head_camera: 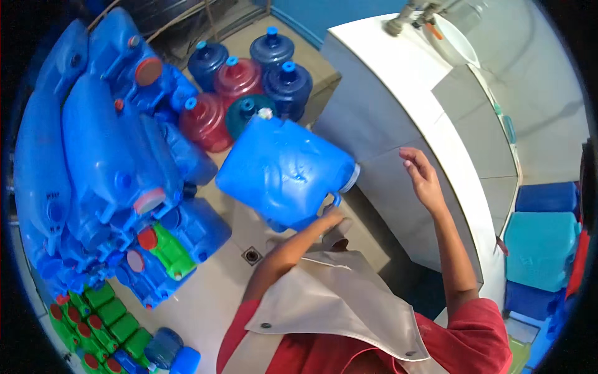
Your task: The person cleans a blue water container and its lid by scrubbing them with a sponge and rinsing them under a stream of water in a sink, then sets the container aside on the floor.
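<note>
A blue plastic water jug (285,170) hangs tilted in front of me, its wide cap (351,177) facing right and a small white spout cap (265,113) at its upper corner. My left hand (332,217) is closed around the jug's handle, partly hidden behind the wrist and handle. To the right, my right hand (420,170) is raised beside the white-edged counter, fingers slightly bent and apart, holding nothing. A beige apron (345,299) covers my front.
Many blue jugs (93,135) are piled at left, a green jug (173,252) among them. Round water bottles (238,77) with blue caps stand ahead. Small green jugs (110,304) fill the lower left. A curved counter (397,61) bears a white basin (455,44). A floor drain (252,255) lies nearby.
</note>
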Available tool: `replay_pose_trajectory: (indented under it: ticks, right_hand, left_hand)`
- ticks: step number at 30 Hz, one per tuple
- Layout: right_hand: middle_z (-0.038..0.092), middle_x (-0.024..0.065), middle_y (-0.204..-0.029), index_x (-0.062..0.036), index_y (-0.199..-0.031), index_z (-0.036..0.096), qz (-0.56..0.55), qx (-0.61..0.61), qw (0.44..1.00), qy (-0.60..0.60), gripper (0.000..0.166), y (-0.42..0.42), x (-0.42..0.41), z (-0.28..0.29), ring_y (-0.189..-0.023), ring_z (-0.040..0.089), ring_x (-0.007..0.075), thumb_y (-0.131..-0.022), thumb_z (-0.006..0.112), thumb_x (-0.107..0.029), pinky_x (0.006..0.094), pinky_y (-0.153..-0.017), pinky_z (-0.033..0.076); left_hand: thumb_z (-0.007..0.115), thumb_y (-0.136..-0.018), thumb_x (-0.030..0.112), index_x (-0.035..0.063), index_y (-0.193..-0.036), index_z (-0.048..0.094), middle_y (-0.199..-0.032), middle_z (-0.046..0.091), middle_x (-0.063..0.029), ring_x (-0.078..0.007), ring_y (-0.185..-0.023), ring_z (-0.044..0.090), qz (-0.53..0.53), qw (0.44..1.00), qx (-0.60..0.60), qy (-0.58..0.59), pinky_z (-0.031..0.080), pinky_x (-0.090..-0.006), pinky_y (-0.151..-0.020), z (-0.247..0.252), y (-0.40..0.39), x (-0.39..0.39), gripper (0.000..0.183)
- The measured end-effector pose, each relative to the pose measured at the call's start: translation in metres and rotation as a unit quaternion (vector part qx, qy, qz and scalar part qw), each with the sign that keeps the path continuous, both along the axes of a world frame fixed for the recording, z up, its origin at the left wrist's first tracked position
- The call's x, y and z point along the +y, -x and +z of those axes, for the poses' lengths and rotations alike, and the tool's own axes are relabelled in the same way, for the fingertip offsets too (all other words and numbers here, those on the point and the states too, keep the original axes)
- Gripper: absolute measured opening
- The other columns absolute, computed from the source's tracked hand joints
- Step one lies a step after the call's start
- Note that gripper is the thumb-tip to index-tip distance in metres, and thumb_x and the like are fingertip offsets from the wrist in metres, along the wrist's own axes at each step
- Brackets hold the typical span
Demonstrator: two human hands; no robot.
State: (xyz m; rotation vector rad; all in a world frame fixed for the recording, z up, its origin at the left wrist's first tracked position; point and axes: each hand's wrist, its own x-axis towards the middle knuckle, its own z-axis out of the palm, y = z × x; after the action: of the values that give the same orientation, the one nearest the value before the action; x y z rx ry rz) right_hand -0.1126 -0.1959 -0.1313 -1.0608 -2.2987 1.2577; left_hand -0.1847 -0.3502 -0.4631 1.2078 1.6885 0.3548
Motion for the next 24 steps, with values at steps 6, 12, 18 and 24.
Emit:
replay_pose_trajectory:
  ticks: [6, 12, 18, 24]
  right_hand:
    - [0.054, 0.0073, -0.115, -0.0045, -0.109, 0.056, 0.059, 0.017, 0.996, -0.059, 0.023, -0.044, 0.059, 0.041, -0.1, 0.053, 0.0189, -0.088, 0.049, -0.008, 0.0278, -0.075, 0.045]
    - [0.055, 0.0072, -0.109, -0.0051, -0.109, 0.056, 0.071, 0.122, 0.977, -0.158, 0.022, -0.104, 0.142, 0.081, -0.098, 0.053, 0.0202, -0.088, 0.05, -0.009, 0.0287, -0.078, 0.044]
    - [0.055, 0.0078, -0.106, -0.003, -0.107, 0.057, 0.009, 0.215, 0.971, -0.099, 0.022, -0.159, 0.199, 0.114, -0.094, 0.053, 0.0174, -0.089, 0.049, -0.012, 0.0282, -0.079, 0.043]
    - [0.06, 0.0065, -0.094, -0.0015, -0.106, 0.059, -0.128, 0.256, 0.957, -0.054, 0.023, -0.254, 0.25, 0.103, -0.085, 0.054, 0.0137, -0.088, 0.049, -0.013, 0.0276, -0.077, 0.044]
  left_hand:
    - [0.058, -0.079, 0.027, 0.0069, -0.094, 0.064, -0.093, 0.062, -0.02, -0.036, -0.087, 0.059, 0.12, 0.98, 0.15, 0.056, 0.047, -0.045, -0.075, -0.004, -0.043, 0.014, 0.025]
    - [0.066, -0.071, 0.032, 0.0026, -0.091, 0.064, -0.093, 0.064, -0.0195, -0.0348, -0.086, 0.061, 0.15, 0.926, 0.341, 0.055, 0.048, -0.0444, -0.073, 0.214, 0.099, 0.005, 0.036]
    - [0.062, -0.066, 0.023, 0.0011, -0.094, 0.065, -0.085, 0.064, -0.0219, -0.0363, -0.08, 0.062, 0.241, 0.851, 0.458, -0.092, 0.048, -0.0407, -0.072, 0.541, 0.176, -0.021, 0.036]
    - [0.06, -0.067, 0.008, -0.0041, -0.088, 0.059, -0.066, 0.053, -0.0087, -0.0156, -0.066, 0.053, 0.146, 0.808, 0.504, -0.268, 0.042, -0.0279, -0.064, 0.739, 0.09, 0.005, 0.024]
